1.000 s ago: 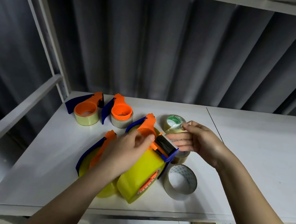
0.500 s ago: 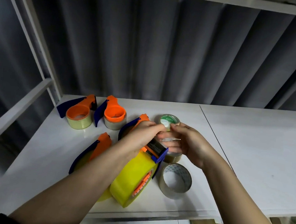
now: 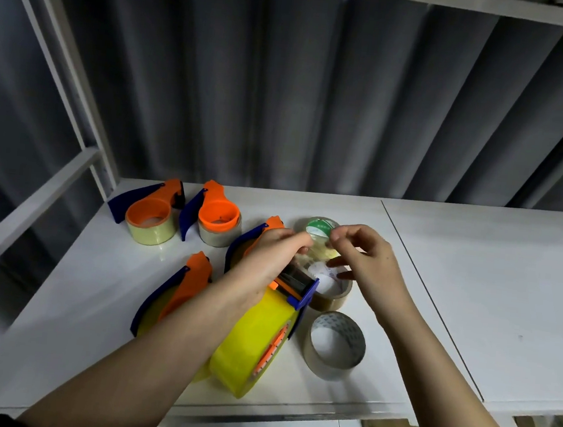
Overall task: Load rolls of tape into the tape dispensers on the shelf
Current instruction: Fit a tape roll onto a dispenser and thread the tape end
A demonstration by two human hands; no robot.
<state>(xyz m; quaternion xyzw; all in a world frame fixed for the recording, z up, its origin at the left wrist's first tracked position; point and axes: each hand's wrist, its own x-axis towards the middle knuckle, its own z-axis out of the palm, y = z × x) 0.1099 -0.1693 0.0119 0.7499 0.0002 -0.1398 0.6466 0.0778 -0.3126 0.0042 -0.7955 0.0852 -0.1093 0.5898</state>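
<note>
Nearest on the white shelf [image 3: 471, 300] stands a yellow tape roll [image 3: 246, 351] loaded in a blue-and-orange dispenser [image 3: 295, 285], with a loose clear roll [image 3: 334, 344] just right of it. The left hand [image 3: 265, 260] curls over the dispenser's top, gripping it. The right hand [image 3: 364, 266] pinches a clear strip of tape [image 3: 318, 248] at thumb and forefinger. Left lies another dispenser [image 3: 180, 286]; farther back, two loaded dispensers [image 3: 151, 213] and a green-labelled roll [image 3: 318, 225].

Bare forearms; dark sleeve edge [image 3: 0, 422] at left.
</note>
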